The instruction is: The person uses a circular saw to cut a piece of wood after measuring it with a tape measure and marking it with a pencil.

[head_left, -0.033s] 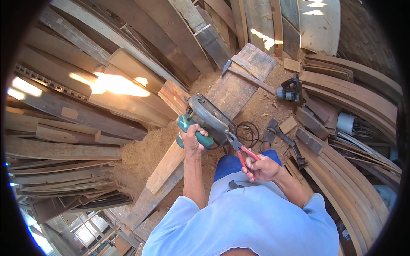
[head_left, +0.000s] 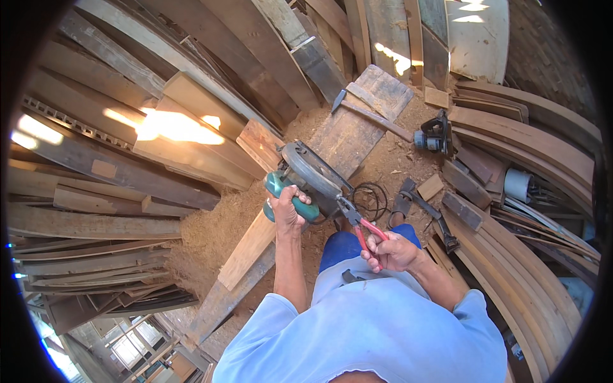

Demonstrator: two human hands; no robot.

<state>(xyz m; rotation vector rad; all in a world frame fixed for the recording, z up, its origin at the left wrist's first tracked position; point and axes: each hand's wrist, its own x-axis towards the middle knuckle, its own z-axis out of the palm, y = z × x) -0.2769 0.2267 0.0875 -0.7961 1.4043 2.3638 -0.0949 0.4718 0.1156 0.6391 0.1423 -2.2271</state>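
Nothing has visibly moved, the circular saw [head_left: 314, 171] is in front of the body, left hand [head_left: 290, 207] wrapped round its green handle [head_left: 275, 185], likely heavy and rigid, that handle the best hold; right hand [head_left: 394, 251] closed on red-handled pliers [head_left: 361, 230], nose at the saw's edge; beyond, a hammer [head_left: 378, 120] on a plank [head_left: 341, 144]

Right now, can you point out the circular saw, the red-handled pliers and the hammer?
Circular saw [head_left: 312, 172]: head view, on its grey curved blade guard.
Red-handled pliers [head_left: 372, 228]: head view, on one of the red handles.
Hammer [head_left: 377, 119]: head view, midway along its handle.
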